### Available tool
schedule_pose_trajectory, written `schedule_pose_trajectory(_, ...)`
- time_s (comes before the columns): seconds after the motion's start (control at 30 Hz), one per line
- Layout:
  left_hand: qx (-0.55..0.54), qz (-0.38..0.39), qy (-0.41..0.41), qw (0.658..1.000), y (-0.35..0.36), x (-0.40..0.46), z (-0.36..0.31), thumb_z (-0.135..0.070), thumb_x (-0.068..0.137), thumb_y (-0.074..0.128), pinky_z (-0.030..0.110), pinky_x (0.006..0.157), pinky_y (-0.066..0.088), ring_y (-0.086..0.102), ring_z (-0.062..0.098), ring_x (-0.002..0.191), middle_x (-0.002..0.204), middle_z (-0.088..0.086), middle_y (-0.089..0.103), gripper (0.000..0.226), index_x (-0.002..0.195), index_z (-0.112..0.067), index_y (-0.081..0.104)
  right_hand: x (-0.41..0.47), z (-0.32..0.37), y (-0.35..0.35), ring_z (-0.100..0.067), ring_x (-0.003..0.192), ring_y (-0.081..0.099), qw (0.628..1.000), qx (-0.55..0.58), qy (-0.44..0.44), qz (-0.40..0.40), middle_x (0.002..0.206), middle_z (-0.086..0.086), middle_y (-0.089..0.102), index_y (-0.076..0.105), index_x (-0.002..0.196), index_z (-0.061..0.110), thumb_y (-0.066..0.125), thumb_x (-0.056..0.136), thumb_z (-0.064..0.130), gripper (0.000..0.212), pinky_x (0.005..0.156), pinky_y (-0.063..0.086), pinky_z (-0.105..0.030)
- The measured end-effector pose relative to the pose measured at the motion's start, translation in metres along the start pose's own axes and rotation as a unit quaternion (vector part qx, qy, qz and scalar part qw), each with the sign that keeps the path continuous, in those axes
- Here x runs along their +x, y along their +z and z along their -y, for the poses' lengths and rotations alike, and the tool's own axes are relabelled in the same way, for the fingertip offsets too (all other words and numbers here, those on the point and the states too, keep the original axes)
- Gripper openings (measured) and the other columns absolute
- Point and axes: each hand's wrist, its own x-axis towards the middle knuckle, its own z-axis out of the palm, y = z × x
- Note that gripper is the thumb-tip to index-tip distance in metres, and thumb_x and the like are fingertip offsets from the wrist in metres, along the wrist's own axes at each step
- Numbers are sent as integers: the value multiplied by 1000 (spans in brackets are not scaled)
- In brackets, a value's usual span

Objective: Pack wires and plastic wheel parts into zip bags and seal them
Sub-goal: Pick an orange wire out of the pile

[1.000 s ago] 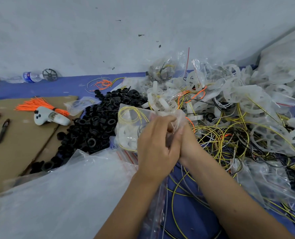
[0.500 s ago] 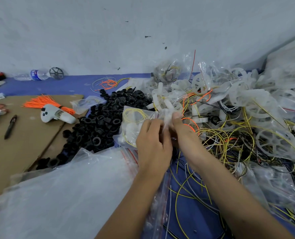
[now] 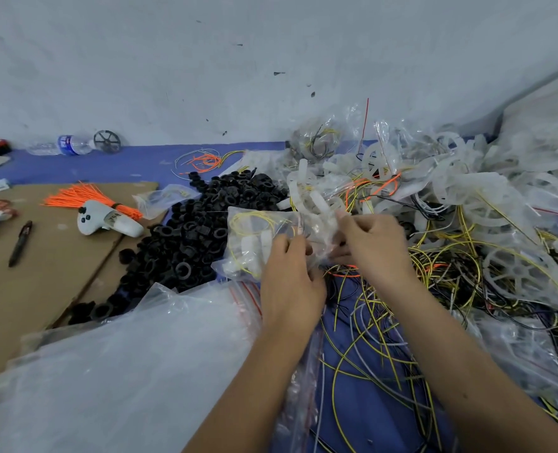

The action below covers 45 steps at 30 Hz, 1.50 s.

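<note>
- The left hand (image 3: 290, 282) pinched the near edge of a small clear zip bag (image 3: 258, 243) that held coiled yellow wire and white plastic wheel parts; its grip was closed on the plastic.
- The right hand (image 3: 374, 245) pinched the same bag's open end from the other side, fingers curled round the crumpled film.
- The bag hung between both hands, just above the blue table (image 3: 362, 416), beside a heap of black plastic rings (image 3: 202, 230).
- To the right lay a tangled pile of translucent white wheel parts (image 3: 486, 197) mixed with loose yellow, black and orange wires (image 3: 378, 338).
- A stack of empty clear zip bags with red seal strips (image 3: 124, 371) lay in front of the left forearm.
- On a brown cardboard sheet (image 3: 42, 289) to the left rested a white handheld controller (image 3: 104, 220), a bundle of orange ties (image 3: 84, 199) and a dark pen (image 3: 20, 243).
- A plastic water bottle (image 3: 65, 145) lay by the white wall (image 3: 205, 60).
</note>
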Motion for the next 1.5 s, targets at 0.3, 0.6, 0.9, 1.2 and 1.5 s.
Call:
schedule_pose_trajectory(0.3,-19,-46,-56,997,-1,4,7,-1,72,64,25,78,40,50,14,90,113,-3,51,42,109,-19,53,10,-20,-30,-34,100,61,886,-457,-66,-38,106,-13,64,58,106,9,65,93,45,39,78,48,-40)
schedule_pose_trajectory(0.6,-91,-64,-47,993,-2,1,3,-11,72,58,10,64,35,50,-5,85,90,-16,51,30,93,-29,45,-4,-17,-29,-33,86,68,915,-400,-47,-35,90,-10,73,73,96,16,74,84,27,17,75,58,-41)
schedule_pose_trajectory(0.9,-124,-109,-32,986,-3,2,4,-27,101,55,21,52,34,50,8,59,62,-10,51,20,83,-23,47,-5,-5,-67,-12,77,64,944,-257,-122,-164,77,13,72,80,88,28,74,87,35,9,69,53,-30)
schedule_pose_trajectory(1.2,-184,-137,-38,973,-3,3,2,-29,102,47,37,53,40,45,12,53,58,-4,50,24,80,-22,49,-12,14,-55,-16,51,50,959,228,-51,-163,68,-14,62,73,86,17,75,87,11,6,44,37,-22)
schedule_pose_trajectory(1.5,-193,-162,15,968,-8,3,-4,-34,105,45,34,54,39,48,18,57,67,-10,48,20,88,-24,49,-16,1,-33,-21,69,63,901,-371,-225,2,72,-1,71,78,83,16,71,88,17,8,66,49,-31)
